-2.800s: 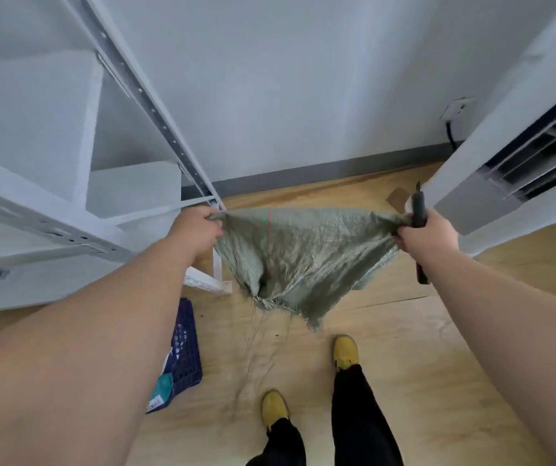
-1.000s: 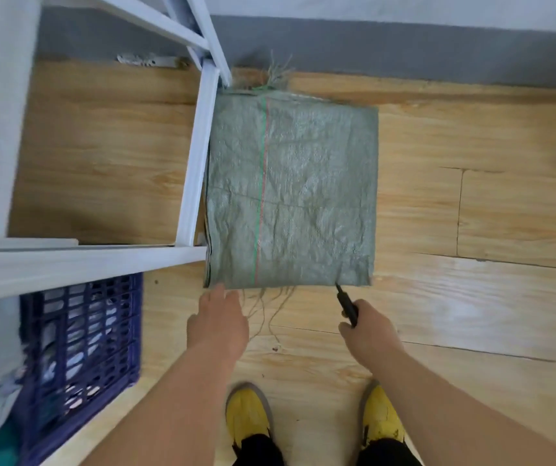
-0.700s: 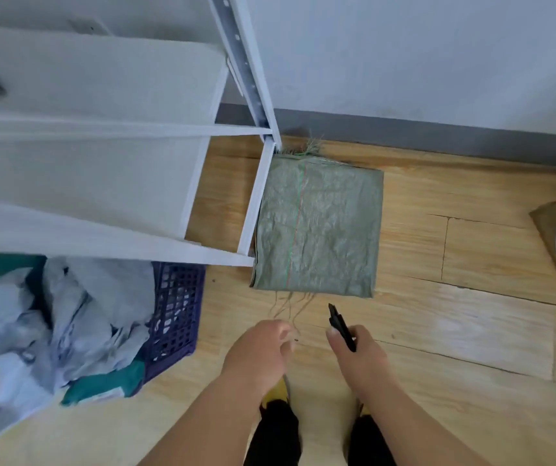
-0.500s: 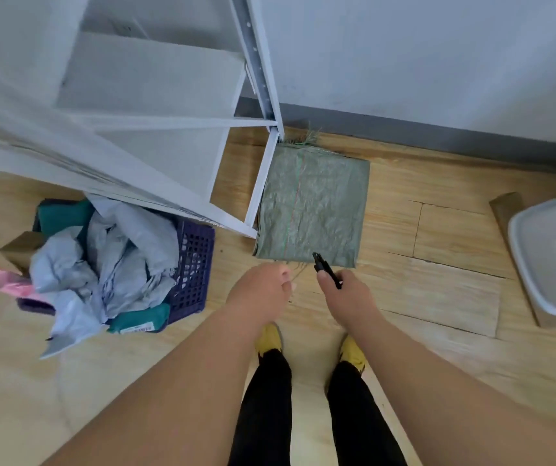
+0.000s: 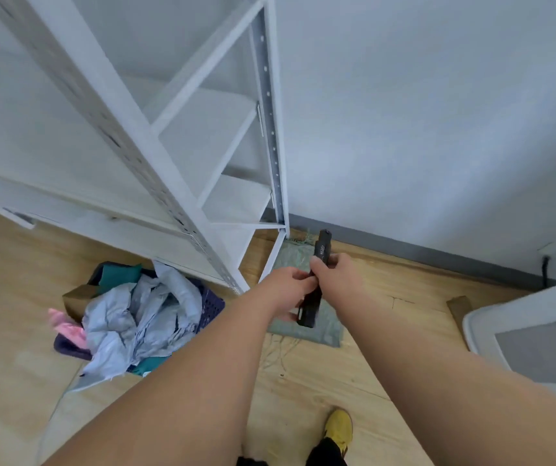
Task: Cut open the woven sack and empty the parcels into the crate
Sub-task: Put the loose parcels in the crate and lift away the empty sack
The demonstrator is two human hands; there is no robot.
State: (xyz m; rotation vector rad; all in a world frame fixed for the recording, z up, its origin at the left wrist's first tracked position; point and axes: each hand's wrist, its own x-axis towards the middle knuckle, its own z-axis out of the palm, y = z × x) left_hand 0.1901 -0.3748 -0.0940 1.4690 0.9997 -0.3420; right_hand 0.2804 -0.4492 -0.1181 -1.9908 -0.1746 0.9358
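grip: both hands meet on a black box cutter (image 5: 315, 287), held upright out in front of the body. right hand (image 5: 335, 279) is wrapped round its upper half, thumb along the side; left hand (image 5: 288, 290) pinches the lower part with curled fingers
sack: woven sack (image 5: 323, 326) lies flat on the floor right under the grip, mostly hidden by the hands, loose threads trailing off its near edge
crate: dark blue crate (image 5: 211, 306) down and left of the grip, heaped with grey, teal and pink parcels (image 5: 135, 317) spilling over its rim
edges: white shelf rack (image 5: 270, 129) stands just left of and beyond the grip, its foot at the sack's far left corner; wall behind it; white bin (image 5: 522, 334) off to the right
room: open wooden floor (image 5: 404, 314) between grip and bin, and back toward the yellow shoe (image 5: 339, 428)
arms: both forearms reach forward and converge at the cutter
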